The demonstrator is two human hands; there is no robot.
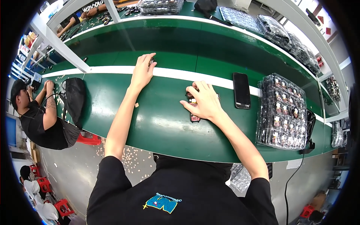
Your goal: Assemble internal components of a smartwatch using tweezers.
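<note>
My left hand point(141, 73) reaches over the white rail at the far side of the bench, its fingers closed round a small dark piece point(152, 61). Details of that piece are mostly hidden by the fingers. Over the green bench, my right hand point(205, 100) is spread above a few small dark-and-red parts point(194, 117), with thumb and index finger apart. Some of these parts are covered by the palm and fingers. A black phone point(241, 90) lies right of my right hand.
Stacked clear plastic trays point(282, 112) with small parts stand at the right, beside a black cable point(300, 168). A black bag point(75, 99) and a seated person point(41, 112) are at the left. More trays point(240, 18) lie on the upper shelf. Small tan bits point(131, 159) litter the floor.
</note>
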